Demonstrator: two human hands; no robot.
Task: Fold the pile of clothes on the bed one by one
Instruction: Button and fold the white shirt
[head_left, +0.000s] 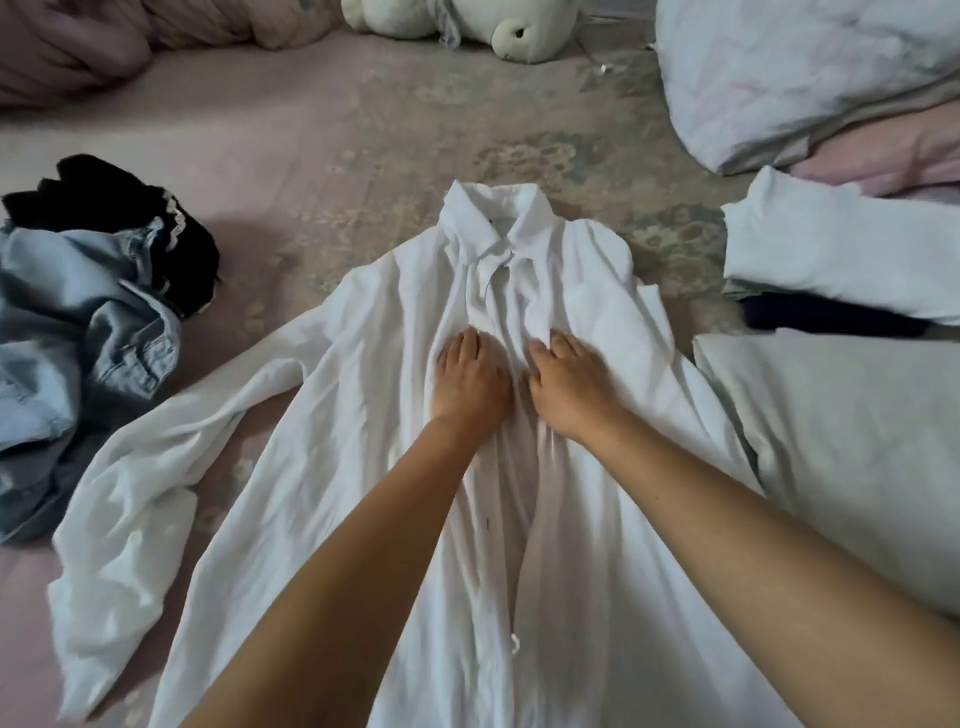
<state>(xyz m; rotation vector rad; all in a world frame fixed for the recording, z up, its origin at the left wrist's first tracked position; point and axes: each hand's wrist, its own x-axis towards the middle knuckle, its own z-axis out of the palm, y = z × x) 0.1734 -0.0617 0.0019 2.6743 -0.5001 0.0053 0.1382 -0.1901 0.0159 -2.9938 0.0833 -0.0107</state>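
Both hands flat on the white shirt, left hand and right hand side by side, fingers nearly straight, holding nothing: likely smoothing the front before folding. Collar beyond the fingers; unfolded pile left, folded clothes right

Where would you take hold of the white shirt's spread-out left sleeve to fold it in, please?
Probably near the cuff end of the sleeve, coming from the left side with the left hand. The sleeve lies stretched out and away from the white shirt, its bunched end free on the bed, so it can swing across the body.
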